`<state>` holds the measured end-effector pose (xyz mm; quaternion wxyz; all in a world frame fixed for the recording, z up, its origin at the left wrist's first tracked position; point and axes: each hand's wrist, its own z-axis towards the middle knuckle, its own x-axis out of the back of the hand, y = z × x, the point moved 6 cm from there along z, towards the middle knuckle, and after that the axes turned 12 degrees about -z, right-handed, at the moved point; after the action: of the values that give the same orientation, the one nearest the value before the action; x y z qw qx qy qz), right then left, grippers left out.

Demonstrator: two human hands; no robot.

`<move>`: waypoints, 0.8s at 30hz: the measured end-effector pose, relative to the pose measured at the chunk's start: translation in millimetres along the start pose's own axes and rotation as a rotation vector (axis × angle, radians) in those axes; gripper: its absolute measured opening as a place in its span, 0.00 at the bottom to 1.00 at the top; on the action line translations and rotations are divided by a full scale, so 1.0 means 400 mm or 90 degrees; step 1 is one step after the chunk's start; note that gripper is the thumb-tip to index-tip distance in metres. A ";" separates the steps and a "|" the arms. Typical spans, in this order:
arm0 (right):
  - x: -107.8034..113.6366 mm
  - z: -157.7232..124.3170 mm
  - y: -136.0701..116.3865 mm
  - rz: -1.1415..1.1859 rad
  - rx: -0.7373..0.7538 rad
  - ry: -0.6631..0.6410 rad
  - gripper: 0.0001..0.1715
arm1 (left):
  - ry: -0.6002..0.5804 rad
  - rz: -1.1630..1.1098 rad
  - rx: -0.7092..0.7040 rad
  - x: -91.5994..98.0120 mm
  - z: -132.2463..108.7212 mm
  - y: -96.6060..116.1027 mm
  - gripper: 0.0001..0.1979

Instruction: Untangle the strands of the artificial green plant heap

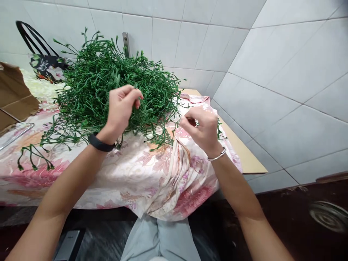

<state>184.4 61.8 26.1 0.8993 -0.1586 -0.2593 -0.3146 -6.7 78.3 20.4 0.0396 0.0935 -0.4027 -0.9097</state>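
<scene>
A large tangled heap of green plastic stems [108,83] lies on a floral cloth [116,174] over the table. My left hand [121,107], with a black band at the wrist, is raised over the front of the heap. Its fingers are curled, and whatever they pinch is too small to make out. To the right of the heap, my right hand [201,127], with a silver bracelet, is held above the cloth with thumb and fingers curled together. What it holds, if anything, is hidden. A few green stems show behind it.
A torn cardboard box [16,96], pale flowers [40,88] and a black floral bag [49,67] are at the left. A metal rod [17,136] lies near the box. Tiled walls [285,76] stand behind and at the right. The bare board edge [244,156] shows at the right.
</scene>
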 end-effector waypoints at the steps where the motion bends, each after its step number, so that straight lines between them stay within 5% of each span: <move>1: 0.007 0.001 0.010 0.010 -0.027 0.014 0.14 | 0.018 -0.041 -0.015 0.019 0.016 0.003 0.09; 9: 0.118 0.008 0.160 -0.010 -0.222 0.144 0.16 | -0.065 -0.061 0.039 0.003 0.026 0.002 0.09; 15: 0.094 -0.016 0.286 -0.223 -0.294 -0.061 0.16 | -0.123 -0.037 0.068 -0.013 0.013 -0.007 0.10; 24: 0.059 -0.022 0.284 -0.223 -0.264 -0.153 0.11 | -0.162 -0.037 0.091 -0.035 -0.005 -0.007 0.12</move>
<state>277.0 131.6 18.3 0.7424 -0.3278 -0.3177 -0.4904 7.6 80.8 19.2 -0.0449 -0.0084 -0.4651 -0.8841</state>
